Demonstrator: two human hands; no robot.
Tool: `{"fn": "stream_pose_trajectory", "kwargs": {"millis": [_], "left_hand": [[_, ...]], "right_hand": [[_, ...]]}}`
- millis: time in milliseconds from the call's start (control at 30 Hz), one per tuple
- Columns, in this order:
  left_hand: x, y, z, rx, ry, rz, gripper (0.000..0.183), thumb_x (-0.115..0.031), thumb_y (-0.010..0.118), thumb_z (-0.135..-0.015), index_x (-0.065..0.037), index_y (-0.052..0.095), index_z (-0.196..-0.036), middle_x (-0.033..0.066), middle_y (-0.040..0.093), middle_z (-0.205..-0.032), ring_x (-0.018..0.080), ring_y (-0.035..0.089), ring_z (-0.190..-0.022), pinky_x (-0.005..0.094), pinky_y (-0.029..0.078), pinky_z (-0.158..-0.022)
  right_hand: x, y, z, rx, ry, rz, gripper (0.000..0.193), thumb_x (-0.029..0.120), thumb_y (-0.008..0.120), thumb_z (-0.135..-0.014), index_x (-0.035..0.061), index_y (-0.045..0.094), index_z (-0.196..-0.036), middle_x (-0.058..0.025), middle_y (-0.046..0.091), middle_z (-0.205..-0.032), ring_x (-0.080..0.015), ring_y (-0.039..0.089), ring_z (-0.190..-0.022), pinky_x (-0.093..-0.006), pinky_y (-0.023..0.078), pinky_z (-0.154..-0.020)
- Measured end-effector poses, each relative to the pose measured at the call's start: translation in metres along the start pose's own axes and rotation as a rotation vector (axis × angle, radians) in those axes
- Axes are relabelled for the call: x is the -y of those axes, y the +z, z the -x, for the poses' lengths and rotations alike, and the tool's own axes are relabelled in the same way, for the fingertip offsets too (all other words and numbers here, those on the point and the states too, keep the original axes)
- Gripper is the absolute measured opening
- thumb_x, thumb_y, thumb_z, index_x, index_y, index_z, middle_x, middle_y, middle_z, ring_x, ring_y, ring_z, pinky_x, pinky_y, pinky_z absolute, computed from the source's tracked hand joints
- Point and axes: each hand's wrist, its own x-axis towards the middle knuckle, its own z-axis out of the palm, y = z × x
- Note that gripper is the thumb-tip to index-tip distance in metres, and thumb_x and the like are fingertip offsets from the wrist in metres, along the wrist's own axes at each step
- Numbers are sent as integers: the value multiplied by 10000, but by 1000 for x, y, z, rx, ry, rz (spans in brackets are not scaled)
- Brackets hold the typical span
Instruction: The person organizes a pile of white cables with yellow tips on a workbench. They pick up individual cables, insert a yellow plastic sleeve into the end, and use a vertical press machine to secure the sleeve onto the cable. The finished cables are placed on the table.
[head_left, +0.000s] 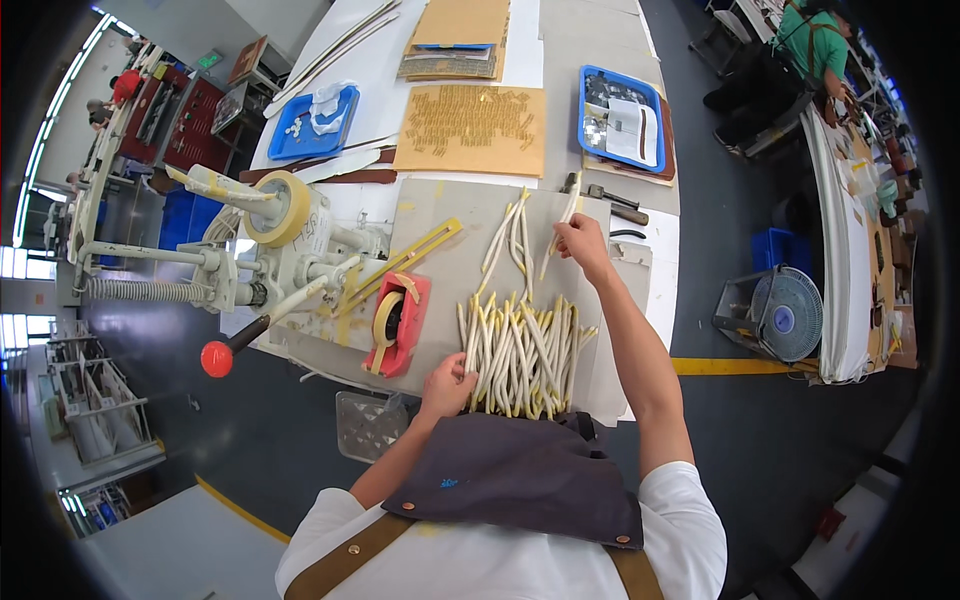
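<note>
On the grey work surface in front of me lies a dense pile of thin white strips with yellow ends (pixel 520 355). My right hand (pixel 582 240) is closed in a pinch around one white strip (pixel 571 205), held tilted above and to the right of the pile. Several more strips (pixel 513 240) lie apart, fanned with their upper ends together, just left of that hand. At the pile's left edge rests my left hand (pixel 449 385), its fingers loosely bent and slightly apart, with no strip visible in them.
A red tape dispenser (pixel 405 325) and a white lever press with a red knob (pixel 217 359) stand on the left. Beyond are a board of small brown pieces (pixel 470 125) and two blue trays (pixel 335 148). A hammer (pixel 615 203) lies by my right hand. A person in green (pixel 810 45) is far right.
</note>
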Motion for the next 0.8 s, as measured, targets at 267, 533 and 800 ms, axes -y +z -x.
{"fn": "stream_pose_trajectory", "kwargs": {"millis": [267,533,800], "left_hand": [[8,1,-21,-202,155,-30,339,-266,714,-915,-3,646,-1117,77,645,-780,168,610,-660,328,488,-640],[-22,-5,-77,-303,239,107,286,-260,676,-939,-4,639,-1060,136,649,-769,281,649,-715,388,505,-685],[-77,13,-171,-377,522,-305,355,-253,698,-886,50,636,-1061,196,680,-880,391,665,-844,463,526,-781]], "right_hand": [[-4,-16,151,593,229,-368,186,205,698,-955,28,673,-1008,-18,658,-792,-85,608,-605,-249,521,-564],[-31,-8,259,918,321,-290,165,150,677,-969,17,651,-1063,-27,666,-869,-99,639,-692,-258,543,-618],[-30,12,241,602,5,587,327,305,729,-883,-14,712,-951,-174,705,-784,-299,689,-707,-395,553,-690]]}}
